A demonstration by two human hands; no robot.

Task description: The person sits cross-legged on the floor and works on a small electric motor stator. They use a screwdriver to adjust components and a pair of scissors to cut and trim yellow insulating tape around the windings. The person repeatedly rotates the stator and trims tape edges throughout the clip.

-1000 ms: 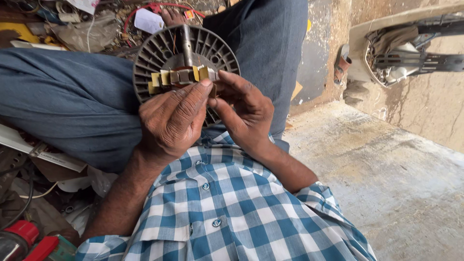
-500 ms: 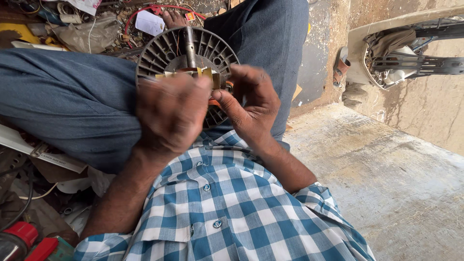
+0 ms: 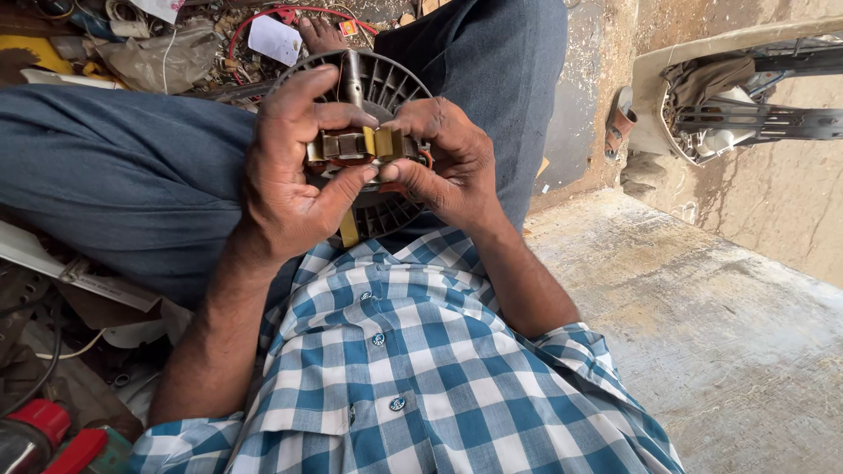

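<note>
On a cluttered workshop floor (image 3: 132, 53), a round grey finned motor rotor (image 3: 386, 88) is rested on a lap. Its yellow-taped copper winding block (image 3: 360, 145) is pinched closed between left hand (image 3: 290, 184) and right hand (image 3: 448, 158); it is judged stiff, heavy, best gripped at the edges.

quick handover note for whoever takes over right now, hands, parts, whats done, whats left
Left hand: fingers closed on the left end of the small metal coil piece with yellow tape, thumb under it.
Right hand: fingers pinching the right end of the same piece.
Round finned motor part: rests on the lap behind the hands, its shaft pointing up; the coil piece is held against its middle.
Done: both hands have a firm hold on the coil piece.
Left: whether it is seated or loose cannot be seen, since the hands cover the joint; check that first.
Floor to the left holds wires and scraps.
</note>
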